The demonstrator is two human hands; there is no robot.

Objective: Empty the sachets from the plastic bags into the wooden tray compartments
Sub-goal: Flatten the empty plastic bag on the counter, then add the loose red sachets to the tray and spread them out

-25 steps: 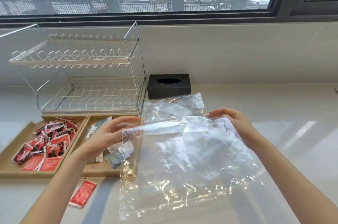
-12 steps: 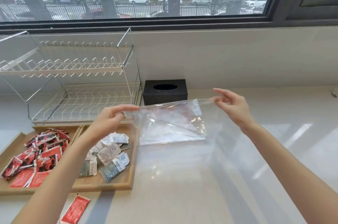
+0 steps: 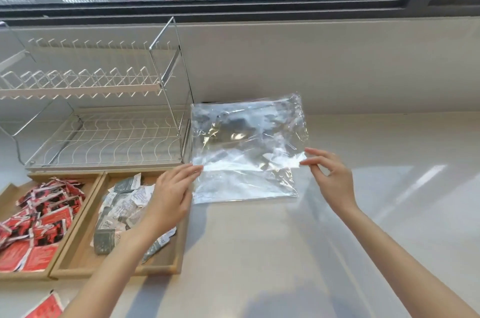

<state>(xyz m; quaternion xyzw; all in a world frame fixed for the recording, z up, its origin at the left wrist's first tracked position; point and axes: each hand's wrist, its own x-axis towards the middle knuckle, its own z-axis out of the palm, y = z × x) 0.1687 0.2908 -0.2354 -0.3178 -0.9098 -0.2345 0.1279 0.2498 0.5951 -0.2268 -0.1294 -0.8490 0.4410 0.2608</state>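
An empty clear plastic bag (image 3: 249,135) is draped over the black box at the back of the counter, on top of another clear bag (image 3: 246,187). My left hand (image 3: 171,193) pinches its near left edge. My right hand (image 3: 330,177) pinches its near right edge. The wooden tray (image 3: 78,247) at the left has two compartments. Red sachets (image 3: 39,221) fill the left one. White and grey sachets (image 3: 122,211) lie in the right one, partly hidden by my left forearm.
A wire dish rack (image 3: 98,109) stands behind the tray against the wall. One red sachet (image 3: 44,308) lies on the counter in front of the tray. The pale counter (image 3: 376,187) stretches to the right under the window.
Both hands carried the empty bag away from me and laid it over the black box, which is now covered. The camera tilted down and closer.
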